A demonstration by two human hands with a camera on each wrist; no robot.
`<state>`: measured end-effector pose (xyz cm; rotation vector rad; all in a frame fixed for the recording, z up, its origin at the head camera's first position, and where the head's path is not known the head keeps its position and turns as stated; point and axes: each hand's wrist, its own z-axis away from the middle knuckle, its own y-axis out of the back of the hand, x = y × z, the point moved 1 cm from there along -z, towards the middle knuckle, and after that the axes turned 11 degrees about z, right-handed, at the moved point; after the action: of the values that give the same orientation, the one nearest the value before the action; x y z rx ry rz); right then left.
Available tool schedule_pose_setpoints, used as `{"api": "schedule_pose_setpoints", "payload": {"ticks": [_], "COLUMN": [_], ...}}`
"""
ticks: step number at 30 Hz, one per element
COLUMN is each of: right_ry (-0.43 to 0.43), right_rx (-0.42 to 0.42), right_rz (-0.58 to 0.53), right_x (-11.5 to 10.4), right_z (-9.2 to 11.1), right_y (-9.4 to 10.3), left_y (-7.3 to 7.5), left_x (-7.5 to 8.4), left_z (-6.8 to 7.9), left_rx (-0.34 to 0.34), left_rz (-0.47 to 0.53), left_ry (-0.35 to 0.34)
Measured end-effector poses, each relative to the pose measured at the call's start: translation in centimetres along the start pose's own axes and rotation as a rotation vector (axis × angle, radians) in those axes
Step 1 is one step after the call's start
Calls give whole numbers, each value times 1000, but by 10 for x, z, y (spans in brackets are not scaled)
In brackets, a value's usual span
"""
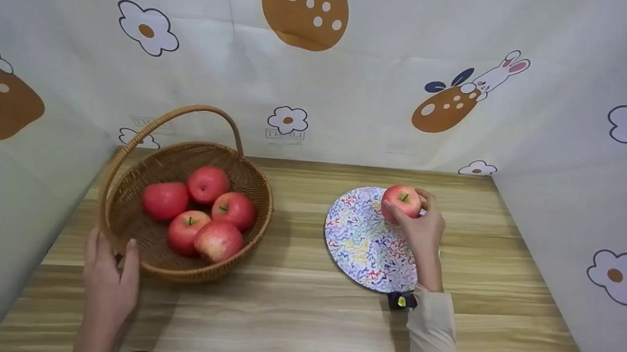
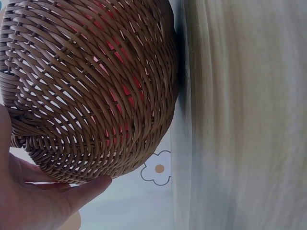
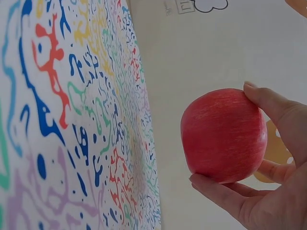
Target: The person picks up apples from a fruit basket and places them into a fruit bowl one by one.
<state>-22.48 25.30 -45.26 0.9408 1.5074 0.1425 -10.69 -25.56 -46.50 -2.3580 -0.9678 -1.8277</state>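
Observation:
A red apple point(image 1: 398, 201) is pinched between the thumb and fingers of my right hand point(image 1: 426, 230). It is over the far right part of a round, colourfully patterned board point(image 1: 363, 248). From the right wrist, the apple point(image 3: 223, 136) shows a gap between it and the patterned surface point(image 3: 96, 143). My left hand point(image 1: 110, 272) grips the near left rim of a wicker basket point(image 1: 264, 195), by the foot of its arched handle. Several red apples point(image 1: 208, 184) lie inside the basket. In the left wrist view, the fingers point(image 2: 88, 191) lie along the woven side point(image 2: 96, 86).
A wood-grain table point(image 1: 285, 314) carries both the basket on the left and the board on the right. Pale sheets with flowers and rabbits point(image 1: 350, 92) rise behind and at both sides. A dark band point(image 1: 402, 301) sits by the right wrist.

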Motion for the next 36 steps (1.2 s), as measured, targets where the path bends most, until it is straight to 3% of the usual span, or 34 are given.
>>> {"api": "schedule_pose_setpoints", "payload": {"ticks": [15, 24, 36], "right_ry": [-52, -31, -43], "right_rx": [-43, -17, -35], "right_rz": [13, 17, 35], "right_x": [7, 11, 22], "right_z": [-12, -18, -26], "right_y": [4, 5, 2], "left_y": [-2, -2, -2], "left_x": [-1, -1, -2], "left_z": [-2, 1, 0], "left_rx": [14, 54, 50], "left_rz": [-10, -1, 0], "left_ry": [-6, -92, -56]}}
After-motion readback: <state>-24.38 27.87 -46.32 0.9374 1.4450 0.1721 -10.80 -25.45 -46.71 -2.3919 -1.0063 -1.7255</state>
